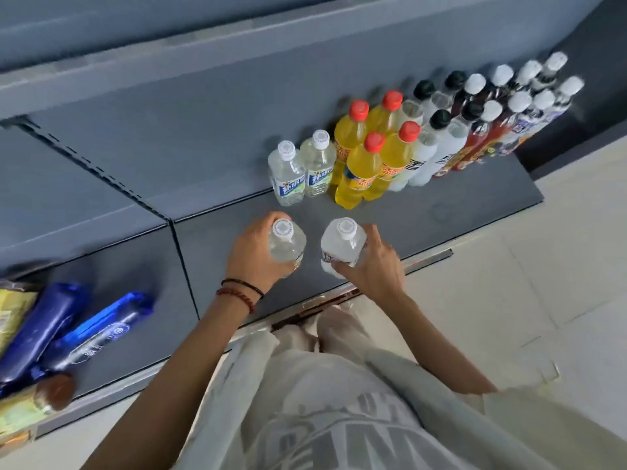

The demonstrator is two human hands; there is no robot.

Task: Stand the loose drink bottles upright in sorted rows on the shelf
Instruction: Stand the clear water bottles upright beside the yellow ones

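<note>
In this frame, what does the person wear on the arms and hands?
No gloves. The left hand has a thin black band and a red braided band at its wrist; the right hand has a bare wrist. Forearms are uncovered below a pale short-sleeved T-shirt.
</note>
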